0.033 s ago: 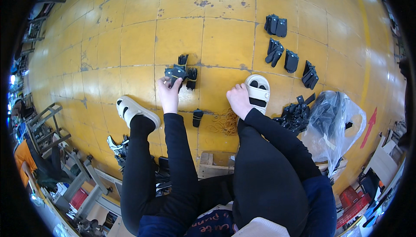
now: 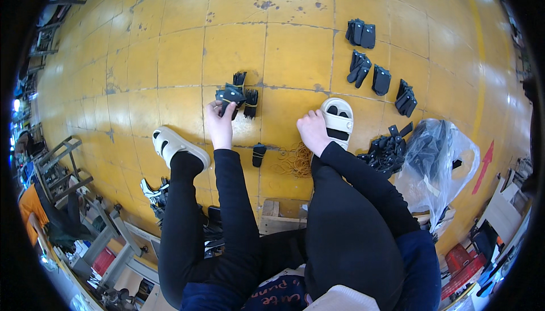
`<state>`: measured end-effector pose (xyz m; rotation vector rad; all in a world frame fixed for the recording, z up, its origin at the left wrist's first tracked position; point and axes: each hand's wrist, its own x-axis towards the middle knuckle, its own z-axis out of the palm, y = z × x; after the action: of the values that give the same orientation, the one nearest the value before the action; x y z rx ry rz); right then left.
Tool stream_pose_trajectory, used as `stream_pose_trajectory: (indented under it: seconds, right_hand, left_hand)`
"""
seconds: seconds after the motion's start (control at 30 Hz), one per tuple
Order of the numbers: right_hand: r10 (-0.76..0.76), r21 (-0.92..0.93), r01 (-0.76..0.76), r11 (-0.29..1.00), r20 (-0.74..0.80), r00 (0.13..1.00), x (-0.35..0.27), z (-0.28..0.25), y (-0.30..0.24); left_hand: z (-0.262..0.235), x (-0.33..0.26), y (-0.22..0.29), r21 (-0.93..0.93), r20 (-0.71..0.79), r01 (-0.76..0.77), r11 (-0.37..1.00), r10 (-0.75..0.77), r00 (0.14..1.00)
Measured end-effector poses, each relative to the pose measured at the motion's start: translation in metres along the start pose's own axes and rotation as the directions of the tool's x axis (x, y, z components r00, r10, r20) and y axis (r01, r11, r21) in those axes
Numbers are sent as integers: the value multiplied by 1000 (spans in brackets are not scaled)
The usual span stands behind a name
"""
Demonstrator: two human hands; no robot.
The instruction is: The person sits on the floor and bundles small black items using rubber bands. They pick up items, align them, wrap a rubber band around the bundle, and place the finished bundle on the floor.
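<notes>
My left hand (image 2: 219, 124) pinches a small bundle of flat black pieces (image 2: 233, 94), tied with a yellowish rubber band, between thumb and fingers. Beside it on the yellow floor are two banded bundles of thin black strips, one behind (image 2: 239, 78) and one to the right (image 2: 251, 104). My right hand (image 2: 313, 129) is closed with its fingers curled under, next to my right sandal (image 2: 337, 119); whatever it might hold is hidden. Between my feet stands another banded black bundle (image 2: 259, 155), left of a heap of loose rubber bands (image 2: 297, 160).
Several stacks of black pieces (image 2: 361, 34) lie at the far right. Nearer are a pile of loose black pieces (image 2: 386, 151) and a clear plastic bag (image 2: 436, 163) with dark contents. My left sandal (image 2: 180, 147) and a wooden box edge (image 2: 278, 222) are close by. Metal frames (image 2: 62, 166) line the left.
The bundle in my left hand has turned slightly, its pieces now tilted more to the right. My right hand has stayed where it was.
</notes>
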<state>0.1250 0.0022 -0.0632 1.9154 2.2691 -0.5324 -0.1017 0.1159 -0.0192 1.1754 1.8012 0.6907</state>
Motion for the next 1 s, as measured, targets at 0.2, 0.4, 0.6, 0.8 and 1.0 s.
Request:
stream_pose_trajectory:
  seconds: [0.2,0.4,0.6,0.8,1.0]
  right_hand:
    - [167,808,-151,570,65,984,9,-10,19]
    - [406,971,-35,-238,132,904,4,-35,69]
    - [794,942,-300,152,65,605,7,-59,136]
    - [794,485,-642,594,-221,567,50,-33,158]
    - [744,428,-610,667,-337,577,63,-27,163]
  left_hand:
    - [-9,26,-31,94,-67,-177,980,184,981]
    - [-14,33,-63,186,47,-30,982,22,999]
    - [-15,23,-48,44,-81,10,999,-6,997]
    - [-7,20,-12,-128,-43,-53,990,48,998]
    - [22,2,21,-229,45,-92,969,105,993]
